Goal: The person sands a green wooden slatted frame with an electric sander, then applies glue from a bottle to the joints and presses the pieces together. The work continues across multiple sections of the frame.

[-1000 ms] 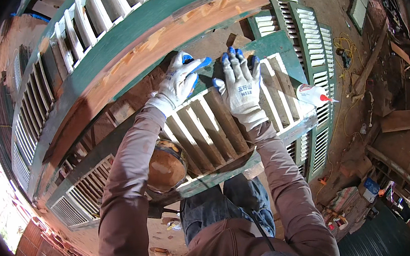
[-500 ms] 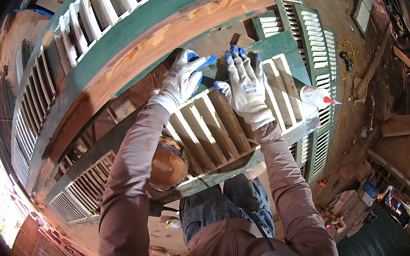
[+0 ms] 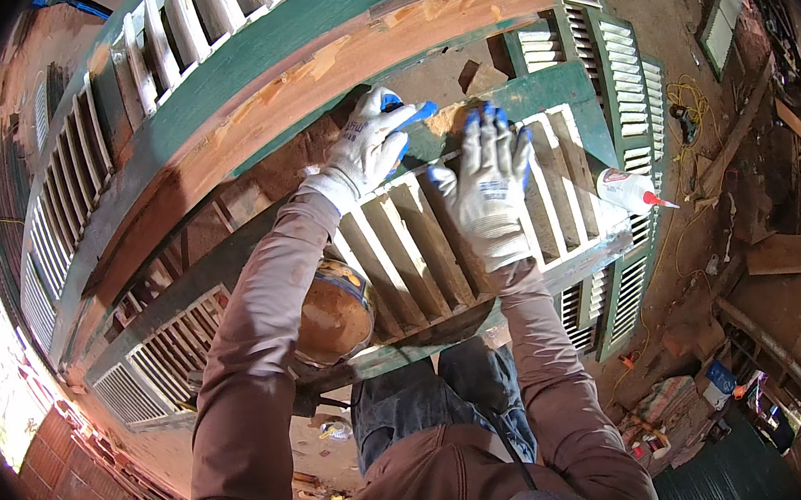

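Note:
A green louvred shutter [image 3: 411,346] with pale slats lies across in front of me. My right hand [image 3: 492,187], in a white glove with blue fingertips, rests palm down over its slats. The fingers stretch up to the far green rail [image 3: 554,87], beside a tan patch [image 3: 445,120]. My left hand [image 3: 371,141], gloved alike, is at that rail to the left of the patch. Its index finger and thumb are spread apart, the other fingers partly bent, and I see nothing held. A round container with brown contents [image 3: 332,316] sits on the shutter near my left forearm.
A white bottle with a red tip [image 3: 625,190] lies at the shutter's right end. Beyond the rail stands a larger green shutter frame [image 3: 304,75] with bare wood along its edge. More louvred shutters [image 3: 622,80] lie to the right, near a yellow cord [image 3: 688,107] and wood scraps [image 3: 783,249].
My right hand has drawn back slightly toward me, uncovering the tan patch on the rail. The left hand stays near the same spot. The whole view has shifted a little.

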